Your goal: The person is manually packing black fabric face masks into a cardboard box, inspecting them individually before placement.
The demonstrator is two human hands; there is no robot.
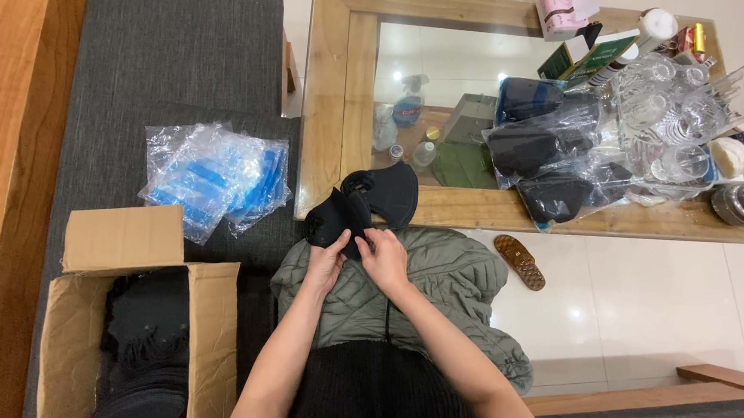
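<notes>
While both hands meet over the lap, fingers: left hand (327,262) and right hand (384,257) pinch the lower edge of 1 black face mask (337,220), thumbs on top, spreading it flat.
Second mask (388,193): just behind, touching the glass-topped table (322,103).
Supplies: clear sleeves (215,174) and cardboard box (209,337) beside the left arm.
Hidden: box contents dark, indistinct; fingertips under fabric.

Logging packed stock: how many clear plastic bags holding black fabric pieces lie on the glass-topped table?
3, overlapping: one clear plastic bag holding black fabric farthest back, one in the middle, one by the near wooden table frame. More may hide beneath or behind the clear glassware.
</notes>
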